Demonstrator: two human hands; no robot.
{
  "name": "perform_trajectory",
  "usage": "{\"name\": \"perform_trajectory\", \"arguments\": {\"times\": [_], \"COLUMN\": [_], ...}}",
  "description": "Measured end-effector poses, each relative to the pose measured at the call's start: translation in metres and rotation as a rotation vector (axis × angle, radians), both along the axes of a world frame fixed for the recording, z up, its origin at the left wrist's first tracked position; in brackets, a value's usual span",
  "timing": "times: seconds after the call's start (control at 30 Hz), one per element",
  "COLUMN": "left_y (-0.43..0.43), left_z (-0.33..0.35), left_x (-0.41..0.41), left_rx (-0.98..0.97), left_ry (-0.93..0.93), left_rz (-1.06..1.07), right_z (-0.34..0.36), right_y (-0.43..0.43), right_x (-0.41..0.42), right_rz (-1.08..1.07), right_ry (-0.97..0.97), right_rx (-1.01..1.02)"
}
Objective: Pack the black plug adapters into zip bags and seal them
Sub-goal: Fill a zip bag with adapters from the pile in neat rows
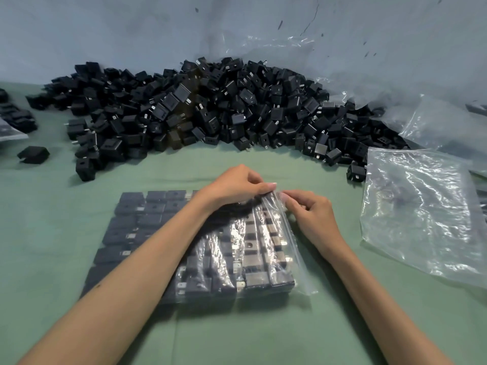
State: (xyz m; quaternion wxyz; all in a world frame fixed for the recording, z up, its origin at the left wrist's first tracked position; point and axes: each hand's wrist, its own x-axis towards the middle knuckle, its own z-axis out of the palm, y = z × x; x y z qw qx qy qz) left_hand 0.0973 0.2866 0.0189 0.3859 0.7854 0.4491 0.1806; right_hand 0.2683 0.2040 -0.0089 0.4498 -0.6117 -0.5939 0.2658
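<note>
1. Plug adapters [15, 117], black: a small cluster at the far left edge of the green table [237, 333], cut off by the frame. A flat packet [10, 133] lies on the near side of it; contents not legible.
2. Single adapter [33, 154] sits alone on the table, right of the cluster and apart from everything else.
3. Heap [197, 109] of loose black adapters, metal prongs showing here and there. It spreads along the far side of the table against the grey wall [131, 35], from left of centre to the far right.
4. Zip bag [253, 254], clear, lies flat at near centre. It is filled with adapters packed in straight rows, touching side to side. Its mouth strip runs along the right side, near to far. Whether the strip is pressed closed: cannot tell.
5. Left hand [234, 187]: the forearm crosses over the bag from the near left. Fingers curled; thumb and fingertips clamped on the bag's strip at the far right corner.
6. Right hand [312, 216]: just right of the bag. Thumb and forefinger are pinched together on the same strip, almost touching the left hand's fingertips. The other fingers are curled in loosely.
7. Empty clear bags [419, 214] lie in a flat pile on the table at right, apart from the filled bag and just beside the heap's right end. Count not legible.
8. Crumpled plastic sheet [355, 75], clear and large, at far right, rising against the wall behind the heap.
</note>
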Motion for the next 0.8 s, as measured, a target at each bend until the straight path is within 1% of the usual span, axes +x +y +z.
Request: {"name": "perform_trajectory", "arguments": {"times": [0.1, 0.17, 0.27, 0.33, 0.5, 0.57, 0.63, 0.67, 0.73, 0.8], "left_y": [0.002, 0.003, 0.002, 0.001, 0.002, 0.004, 0.01, 0.014, 0.019, 0.017], "left_z": [-0.002, -0.003, -0.001, 0.001, 0.0, 0.001, 0.005, 0.008, 0.012, 0.014], "left_x": [0.003, 0.006, 0.011, 0.017, 0.037, 0.036, 0.026, 0.02, 0.011, 0.009], "left_rx": [-0.012, -0.011, -0.02, -0.026, -0.007, -0.004, -0.031, -0.048, -0.097, -0.145], "left_ry": [0.003, 0.011, -0.044, -0.056, 0.014, 0.036, 0.041, 0.061, 0.146, 0.208], "left_rz": [0.02, 0.034, 0.014, -0.005, -0.069, -0.089, -0.074, -0.055, -0.061, -0.071], "right_z": [0.001, 0.001, 0.001, -0.002, -0.007, -0.009, -0.009, -0.008, -0.006, -0.004], "right_y": [-0.003, -0.006, -0.007, -0.005, -0.004, -0.004, -0.004, -0.004, -0.003, -0.003], "right_x": [0.0, -0.004, -0.008, -0.01, -0.013, -0.014, -0.014, -0.015, -0.014, -0.013], "right_rz": [0.067, 0.079, 0.004, -0.016, 0.075, 0.109, 0.086, 0.05, -0.006, 0.008], "right_ry": [-0.027, -0.069, -0.023, -0.05, -0.207, -0.226, -0.183, -0.127, -0.027, -0.029], "right_rx": [-0.044, 0.004, 0.109, 0.142, 0.064, 0.054, 0.081, 0.102, 0.119, 0.102]}}
